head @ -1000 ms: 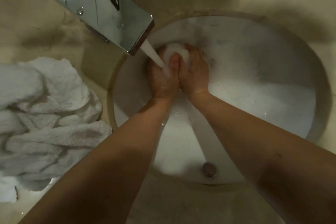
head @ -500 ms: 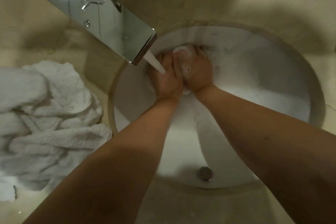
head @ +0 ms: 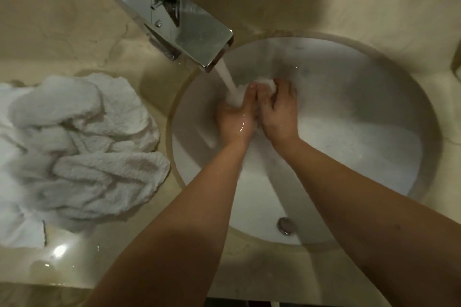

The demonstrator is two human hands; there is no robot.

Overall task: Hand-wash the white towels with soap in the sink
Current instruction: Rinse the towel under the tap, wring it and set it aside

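Water [head: 230, 85] from the faucet [head: 174, 17] pours over both hands in the sink [head: 374, 97]; left hand [head: 235, 119] and right hand [head: 279, 112] clasp a white lump [head: 268, 82], fingers curled round it. White towels [head: 79, 147] lie heaped on the bench [head: 74, 32] beside it.

The faucet [head: 174, 20] overhangs the sink [head: 374, 97] at its upper left, its stream [head: 230, 82] falling there. The basin's right half lies open. Piled towels [head: 82, 147] crowd the counter [head: 324, 2] left of the rim.

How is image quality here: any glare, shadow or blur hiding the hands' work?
Head view: dim, warm light; glare on the faucet and wet counter; arm shadows cross the sink; the stream and suds blur whatever white thing the left hand and right hand rub; wide-angle bending at edges.
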